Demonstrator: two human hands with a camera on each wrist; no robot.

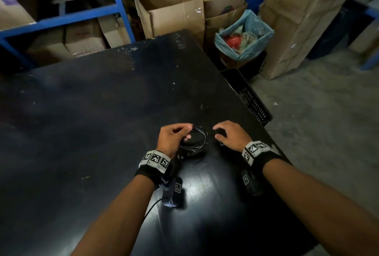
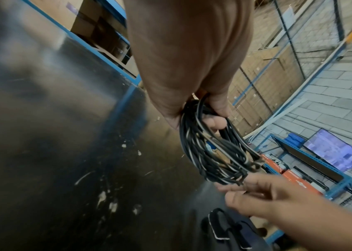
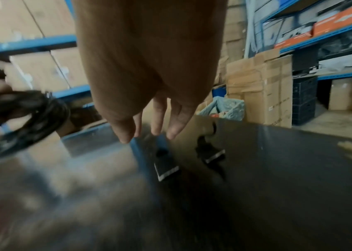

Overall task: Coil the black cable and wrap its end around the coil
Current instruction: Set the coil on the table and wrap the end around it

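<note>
While gripped in the curled fingers of the left hand [image 1: 171, 137], black cable [image 1: 196, 138] gathered into a multi-loop coil, held just above the dark table [image 1: 102, 112]. Right hand [image 1: 230, 134] just beside the coil, fingers relaxed and loosely spread, holding nothing. Cardboard boxes [image 1: 170, 5] and lined bin [image 1: 244, 34] beyond the table's far edge.

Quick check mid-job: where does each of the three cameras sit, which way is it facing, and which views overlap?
Head: worn on the head, looking forward and down at the black table; both forearms, left hand, right hand.
Left wrist: looks along the left hand at the coil; the right hand enters.
Right wrist: looks along the right hand, fingers straight, at the table.
Shared: all three show the coil.
</note>
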